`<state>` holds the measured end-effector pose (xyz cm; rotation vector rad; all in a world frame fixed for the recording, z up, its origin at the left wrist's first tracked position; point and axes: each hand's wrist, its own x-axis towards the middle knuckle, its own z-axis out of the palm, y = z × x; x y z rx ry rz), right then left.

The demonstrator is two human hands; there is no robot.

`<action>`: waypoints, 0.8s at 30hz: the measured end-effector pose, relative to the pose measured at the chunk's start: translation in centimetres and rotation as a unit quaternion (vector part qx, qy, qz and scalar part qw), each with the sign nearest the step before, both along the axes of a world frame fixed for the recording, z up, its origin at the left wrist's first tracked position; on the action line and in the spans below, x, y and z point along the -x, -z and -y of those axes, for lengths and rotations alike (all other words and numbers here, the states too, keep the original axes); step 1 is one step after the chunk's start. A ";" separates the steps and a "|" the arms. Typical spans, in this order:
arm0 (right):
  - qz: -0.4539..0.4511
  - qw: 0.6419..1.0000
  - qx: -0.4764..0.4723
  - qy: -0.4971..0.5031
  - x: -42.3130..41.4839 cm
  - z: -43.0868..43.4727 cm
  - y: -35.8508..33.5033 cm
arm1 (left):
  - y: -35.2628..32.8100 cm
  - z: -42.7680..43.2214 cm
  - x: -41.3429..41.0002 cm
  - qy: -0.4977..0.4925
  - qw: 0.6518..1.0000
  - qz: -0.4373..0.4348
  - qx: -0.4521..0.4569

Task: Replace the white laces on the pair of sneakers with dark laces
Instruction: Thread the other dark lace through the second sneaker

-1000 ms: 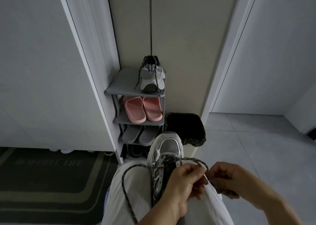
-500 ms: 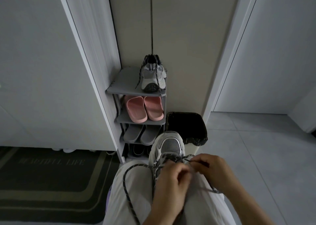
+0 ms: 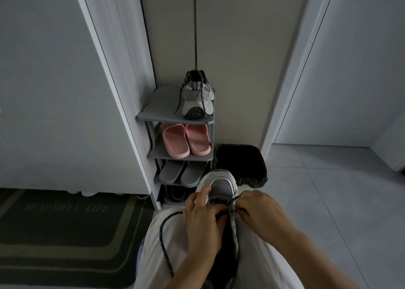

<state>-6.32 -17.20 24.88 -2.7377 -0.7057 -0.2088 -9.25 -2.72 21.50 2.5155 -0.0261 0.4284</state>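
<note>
**Both hands at the toe end of the sneaker**

The sneaker (image 3: 221,185) lies on the person's lap (image 3: 175,251), toe pointing away towards the black bin (image 3: 240,163). The left hand (image 3: 202,221) covers its left side, fingers curled round the upper, one finger reaching up along the edge of the toe cap. That's a firm hold, with the shoe right under the palm.

On the other side, the right hand (image 3: 262,215) sits against the right eyelet row. Its fingers are curled in and bunched together, pinching the dark lace (image 3: 163,234) where a strand crosses the tongue between the two hands. The exact fingertip contact is hidden in shadow. The rest of the lace swings out in a wide loop over the left thigh, clear of both hands, and runs back down towards the bottom edge.

The second sneaker (image 3: 197,100) stands heel-out on the top shelf of the shoe rack (image 3: 156,107), dark lace ends dangling over the shelf edge. Pink slippers (image 3: 186,140) sit one shelf down, grey slippers (image 3: 182,173) below them. A doormat (image 3: 65,225) lies on the floor to the left.
</note>
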 end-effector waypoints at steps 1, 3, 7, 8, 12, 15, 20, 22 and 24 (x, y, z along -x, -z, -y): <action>0.013 1.000 0.007 -0.007 -0.1 -0.2 0.0 | 0.1 0.1 0.0 -0.001 1.000 0.002 0.001; -0.006 1.000 0.003 -0.013 -0.1 -0.6 0.2 | 0.3 0.2 0.0 -0.003 1.000 0.013 0.001; -0.080 0.996 -0.032 0.009 0.0 -0.4 0.1 | 0.1 0.3 -0.5 -0.003 1.000 0.023 -0.014; -0.085 0.995 -0.044 0.017 0.2 -0.3 0.1 | -0.1 0.4 -0.7 -0.003 0.999 0.024 -0.023; -0.088 0.994 -0.003 0.062 0.9 0.4 0.7 | -0.7 -0.5 -0.8 0.021 0.999 0.030 -0.026; -0.052 0.995 0.028 0.080 1.6 0.6 1.6 | -1.1 -2.1 0.1 0.030 0.999 0.017 0.030; 0.018 0.992 -0.042 0.114 2.2 1.3 3.3 | -1.1 -3.5 1.6 0.044 0.972 -0.062 0.221; -0.009 0.985 -0.064 0.161 2.4 1.3 3.5 | -1.0 -3.2 1.8 0.037 0.973 -0.046 0.221; -0.047 0.967 -0.133 0.210 2.3 1.1 3.5 | -0.8 -3.0 1.8 0.036 0.977 -0.042 0.207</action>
